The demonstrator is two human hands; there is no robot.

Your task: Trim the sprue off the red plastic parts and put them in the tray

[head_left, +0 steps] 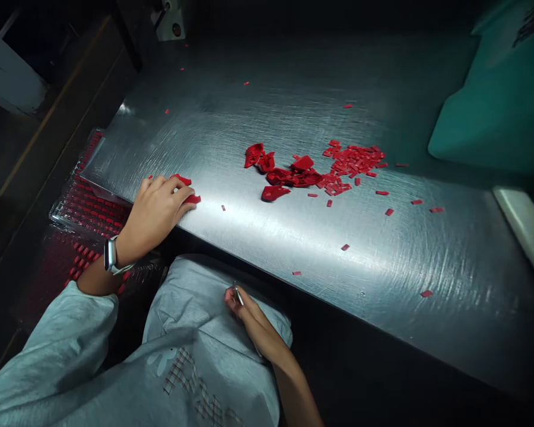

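My left hand (158, 209) rests on the near edge of a brushed steel table (293, 237), fingers curled over a few small red plastic pieces (187, 190). A watch is on that wrist. Down in my lap, against my grey shirt, my right hand (244, 311) pinches a thin metal tool (238, 295). Farther across the table lies a heap of small red chips (353, 163), with larger crumpled red scraps (289, 176) beside it.
Loose red chips are scattered over the table. A clear tray of red parts in rows (89, 207) sits below the table's left edge. A teal machine housing (498, 101) stands at the right, and a pale bar (523, 228) below it.
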